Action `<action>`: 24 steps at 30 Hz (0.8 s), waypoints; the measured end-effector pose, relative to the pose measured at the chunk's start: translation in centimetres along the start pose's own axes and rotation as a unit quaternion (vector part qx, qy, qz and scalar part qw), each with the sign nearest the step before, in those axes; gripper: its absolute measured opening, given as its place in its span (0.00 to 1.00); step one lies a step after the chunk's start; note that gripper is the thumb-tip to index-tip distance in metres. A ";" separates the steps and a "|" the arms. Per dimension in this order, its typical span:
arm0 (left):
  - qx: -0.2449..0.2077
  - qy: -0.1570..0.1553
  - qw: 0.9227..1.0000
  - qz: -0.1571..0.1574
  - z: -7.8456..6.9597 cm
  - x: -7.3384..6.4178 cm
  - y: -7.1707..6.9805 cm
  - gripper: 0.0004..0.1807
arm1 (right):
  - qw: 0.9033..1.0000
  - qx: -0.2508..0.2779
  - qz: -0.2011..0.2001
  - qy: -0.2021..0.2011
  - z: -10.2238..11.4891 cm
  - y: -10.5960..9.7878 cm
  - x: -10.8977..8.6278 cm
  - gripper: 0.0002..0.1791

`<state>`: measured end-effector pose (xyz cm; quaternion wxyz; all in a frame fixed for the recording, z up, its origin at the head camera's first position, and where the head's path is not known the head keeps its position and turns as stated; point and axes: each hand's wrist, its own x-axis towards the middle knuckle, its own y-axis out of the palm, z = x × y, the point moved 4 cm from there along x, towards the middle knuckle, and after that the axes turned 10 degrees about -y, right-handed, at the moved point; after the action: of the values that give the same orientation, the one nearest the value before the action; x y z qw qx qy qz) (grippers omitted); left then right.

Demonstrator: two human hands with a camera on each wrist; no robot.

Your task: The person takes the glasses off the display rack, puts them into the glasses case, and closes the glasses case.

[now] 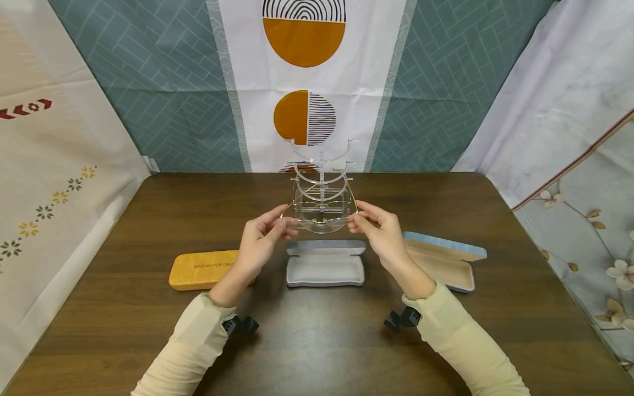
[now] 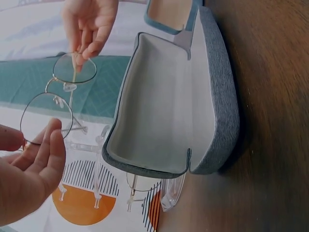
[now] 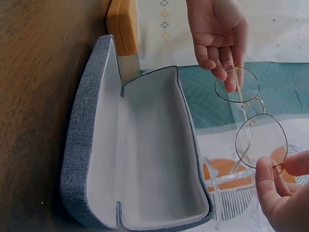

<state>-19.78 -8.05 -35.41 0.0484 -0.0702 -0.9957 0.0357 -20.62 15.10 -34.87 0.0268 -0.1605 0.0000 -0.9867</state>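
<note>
Head view: glasses point(image 1: 321, 221) are pinched at their two outer ends by the left hand point(image 1: 261, 234) and the right hand point(image 1: 383, 231), aloft in front of the clear stand point(image 1: 322, 165). An open grey case point(image 1: 325, 270) is seen on the table point(image 1: 317, 341), flanked by a closed yellow case point(image 1: 198, 269) and an open blue case point(image 1: 446, 246).

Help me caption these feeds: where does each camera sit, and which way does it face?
Head: worn on the head, facing forward and down at the table; left grip, right grip and sleeves show.
Left wrist: worn there, facing the glasses and open gray case; both grips show.
Right wrist: worn there, facing these from the other side; both grips show.
Shared by the wrist views: glasses, gray case, both grips.
</note>
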 end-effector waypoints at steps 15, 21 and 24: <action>-0.014 0.010 0.999 0.028 0.0 -0.3 0.0 0.17 | 0.999 0.037 0.003 0.002 0.2 -0.3 -0.4 0.21; -0.015 0.014 1.000 0.009 0.1 -0.5 0.0 0.17 | 0.999 0.026 0.014 -0.015 0.3 -0.4 -0.8 0.22; -0.006 0.019 1.000 -0.005 0.2 -0.6 -0.1 0.17 | 0.999 0.024 0.012 -0.025 0.4 -0.4 -1.0 0.22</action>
<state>-19.24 -8.19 -35.61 0.0672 -0.0665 -0.9951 0.0283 -19.56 15.57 -34.75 0.0426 -0.1841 -0.0226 -0.9817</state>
